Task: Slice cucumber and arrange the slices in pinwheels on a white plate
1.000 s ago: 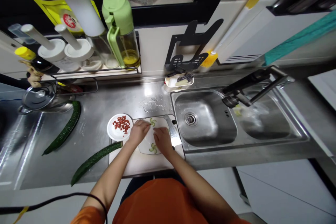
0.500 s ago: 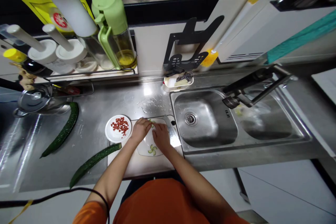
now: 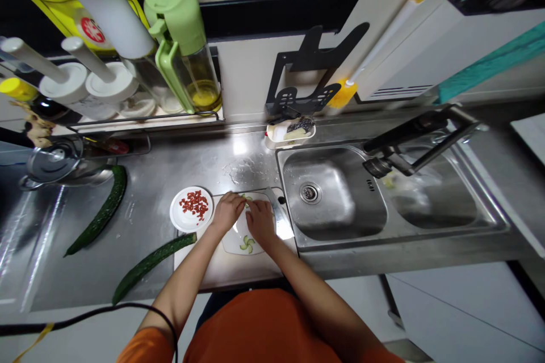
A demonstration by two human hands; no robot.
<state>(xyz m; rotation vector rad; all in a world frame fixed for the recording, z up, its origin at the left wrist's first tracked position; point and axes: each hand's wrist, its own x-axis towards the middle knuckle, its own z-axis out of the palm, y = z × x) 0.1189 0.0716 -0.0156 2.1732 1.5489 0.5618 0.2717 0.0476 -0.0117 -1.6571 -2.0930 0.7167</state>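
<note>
My left hand [image 3: 228,212] and my right hand [image 3: 260,222] meet over the far part of a white plate [image 3: 232,244] on the cutting board [image 3: 219,272]. Their fingertips are closed around small pale-green cucumber slices [image 3: 246,201], partly hidden by the fingers. Nearer to me on the plate, several cucumber slices [image 3: 247,244] lie in a pinwheel. A knife [image 3: 279,218] rests on the board, right of my right hand. To the left stands a small white dish [image 3: 180,219] holding chopped red pieces [image 3: 195,204].
Two long cucumbers lie on the steel counter: one [image 3: 149,265] reaches the board, the other [image 3: 104,212] is farther left. A double sink [image 3: 332,193] with a black faucet [image 3: 404,136] is at right. A spice rack with a green-lidded oil bottle [image 3: 181,39] stands behind.
The view has shifted very slightly. My hands stay over the same slices with almost no visible movement.
</note>
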